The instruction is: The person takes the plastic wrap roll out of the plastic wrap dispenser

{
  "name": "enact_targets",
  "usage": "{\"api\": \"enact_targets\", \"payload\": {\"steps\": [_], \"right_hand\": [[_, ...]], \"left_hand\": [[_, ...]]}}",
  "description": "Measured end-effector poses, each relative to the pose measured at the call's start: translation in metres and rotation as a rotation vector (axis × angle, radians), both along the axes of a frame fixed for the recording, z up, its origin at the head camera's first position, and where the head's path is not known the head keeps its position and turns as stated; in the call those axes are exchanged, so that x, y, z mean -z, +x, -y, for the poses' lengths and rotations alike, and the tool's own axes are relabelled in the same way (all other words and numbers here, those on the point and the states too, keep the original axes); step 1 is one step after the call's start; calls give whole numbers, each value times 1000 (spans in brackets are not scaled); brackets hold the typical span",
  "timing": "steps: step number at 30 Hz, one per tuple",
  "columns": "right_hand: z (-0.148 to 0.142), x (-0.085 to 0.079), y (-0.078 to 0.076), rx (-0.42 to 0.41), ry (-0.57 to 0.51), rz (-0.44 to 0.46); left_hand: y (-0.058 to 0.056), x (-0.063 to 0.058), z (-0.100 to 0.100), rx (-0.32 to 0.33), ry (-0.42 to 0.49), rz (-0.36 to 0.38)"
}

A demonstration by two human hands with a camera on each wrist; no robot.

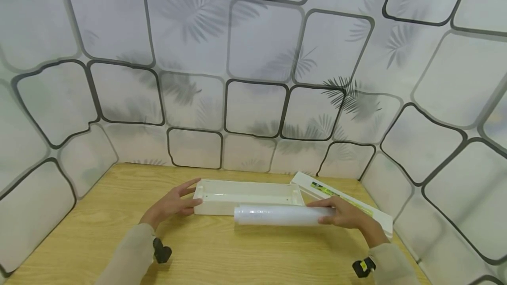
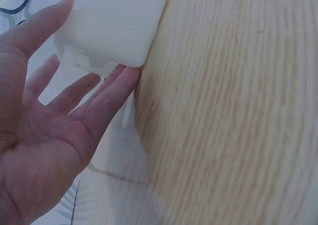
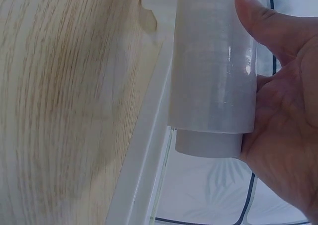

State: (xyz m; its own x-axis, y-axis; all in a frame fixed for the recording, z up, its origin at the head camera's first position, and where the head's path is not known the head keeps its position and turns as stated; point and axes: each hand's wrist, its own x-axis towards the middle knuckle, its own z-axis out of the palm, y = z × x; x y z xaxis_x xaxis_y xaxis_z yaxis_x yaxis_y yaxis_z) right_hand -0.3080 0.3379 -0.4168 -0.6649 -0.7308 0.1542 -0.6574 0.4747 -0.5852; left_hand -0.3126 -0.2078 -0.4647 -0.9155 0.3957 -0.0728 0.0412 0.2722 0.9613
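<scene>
A long white open-topped plastic box (image 1: pixel 237 209) lies on the table, its hollow inside facing up. At its left end is my left hand (image 1: pixel 173 203), fingers spread and mostly straight. In the left wrist view, that hand's fingertips (image 2: pixel 130 75) are right at the box's end (image 2: pixel 114 26), with the palm away from it. My right hand (image 1: pixel 343 213) grips the right end of a roll of clear plastic wrap (image 1: pixel 277 215), which overlaps the box's front side. The right wrist view shows the thumb against the plastic wrap roll (image 3: pixel 213 61) and its core (image 3: pixel 208 143) sticking out.
A long white lid-like piece (image 1: pixel 382 221) with a green and yellow label lies slanted behind my right hand. The wooden table (image 1: pixel 222 254) meets walls (image 1: pixel 253 109) with a patterned covering at the back and both sides.
</scene>
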Motion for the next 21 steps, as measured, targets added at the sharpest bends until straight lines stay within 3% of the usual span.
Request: {"api": "enact_targets", "payload": {"steps": [4, 16, 21], "right_hand": [[-3, 2, 0, 15, 15, -24], [-11, 5, 6, 21, -15, 29], [-15, 9, 8, 15, -18, -1]], "left_hand": [[0, 0, 0, -1, -2, 1], [0, 0, -1, -4, -9, -5], [1, 0, -1, -9, -1, 1]]}}
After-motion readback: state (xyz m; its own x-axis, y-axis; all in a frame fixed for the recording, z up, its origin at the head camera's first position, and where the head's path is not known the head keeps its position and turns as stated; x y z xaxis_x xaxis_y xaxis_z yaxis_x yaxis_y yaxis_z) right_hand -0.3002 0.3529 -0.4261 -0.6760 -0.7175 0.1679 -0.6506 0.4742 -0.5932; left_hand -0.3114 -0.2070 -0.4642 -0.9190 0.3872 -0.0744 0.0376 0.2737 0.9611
